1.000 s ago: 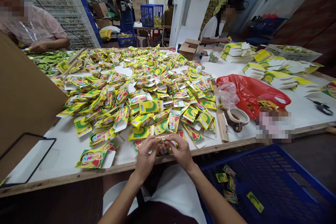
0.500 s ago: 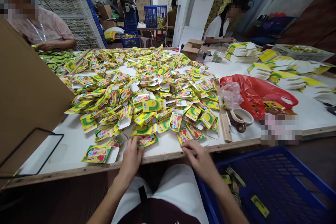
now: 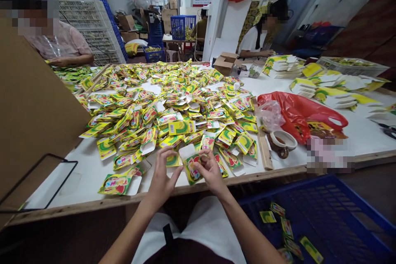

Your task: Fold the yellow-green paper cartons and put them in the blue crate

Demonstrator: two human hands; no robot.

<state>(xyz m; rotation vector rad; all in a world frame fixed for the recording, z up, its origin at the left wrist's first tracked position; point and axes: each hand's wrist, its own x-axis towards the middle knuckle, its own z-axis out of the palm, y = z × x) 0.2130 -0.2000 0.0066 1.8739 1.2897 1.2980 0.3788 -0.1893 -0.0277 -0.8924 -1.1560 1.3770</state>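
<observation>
Between my hands, near the table's front edge, a small yellow-green box [image 3: 192, 168] stands tilted with its white end flap open at the top. My right hand [image 3: 210, 171] grips its right side between thumb and fingers. My left hand [image 3: 163, 171] is just left of it, thumb and fingers apart, holding nothing; a yellow box [image 3: 173, 160] lies behind its fingers. A large pile of similar boxes [image 3: 182, 127] covers the white table beyond, many with open flaps. One box [image 3: 115, 184] lies apart at the front left.
A wooden strip [image 3: 264, 148] bounds the pile on the right, beside a cup [image 3: 283, 140] and a red plastic bag [image 3: 291, 109]. A blue crate [image 3: 337, 214] with several boxes is low right. Cardboard [image 3: 37, 90] stands left. Two people [image 3: 66, 43] [image 3: 252, 43] sit across the table.
Both hands have risen from the table edge and come closer together. My right hand has taken hold of a box. More boxes show in the blue crate as the view has shifted.
</observation>
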